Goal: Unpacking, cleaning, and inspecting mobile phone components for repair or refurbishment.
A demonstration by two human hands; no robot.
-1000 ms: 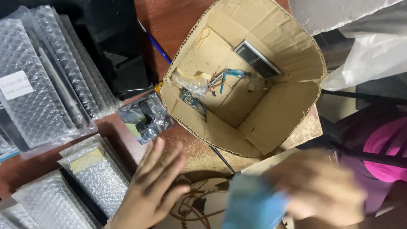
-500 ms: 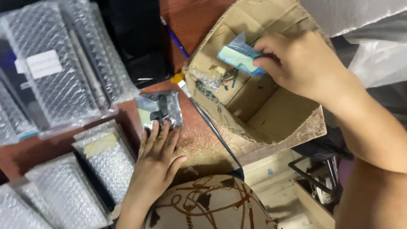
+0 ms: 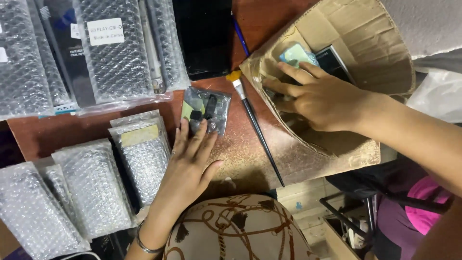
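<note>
head view: the right hand [image 3: 323,98] was inside the open cardboard box [image 3: 385,53], palm down, its fingers spread and pressing on a pale blue flat part [image 3: 294,54] that lay against the box's back wall, just beside a dark flat part [image 3: 337,61]. the hand was not clenched; whether the fingers had actually closed on the blue part could not be told, since the thumb was hidden. the left hand [image 3: 188,166] lay flat and released on the red-brown table [image 3: 250,29], its fingertips touching the lower edge of a small clear bag [image 3: 206,110] of dark little pieces. a thin brush [image 3: 257,130] lay on the table between that bag and the box, its tip pointing toward the table's near edge. bubble-wrapped packs [image 3: 118,48] filled the left side of the table.

judging from this, 3 things could have gone wrong. the box sat tilted with its near flap sagging over the table edge, so a push from the right hand might have tipped it or spilled its loose contents. the blue part, only pressed and not clearly gripped, might have slid down behind the dark one. the left fingertips held the bag by 1 edge only, so a nudge could have shifted it onto the brush and rolled the brush off.
</note>
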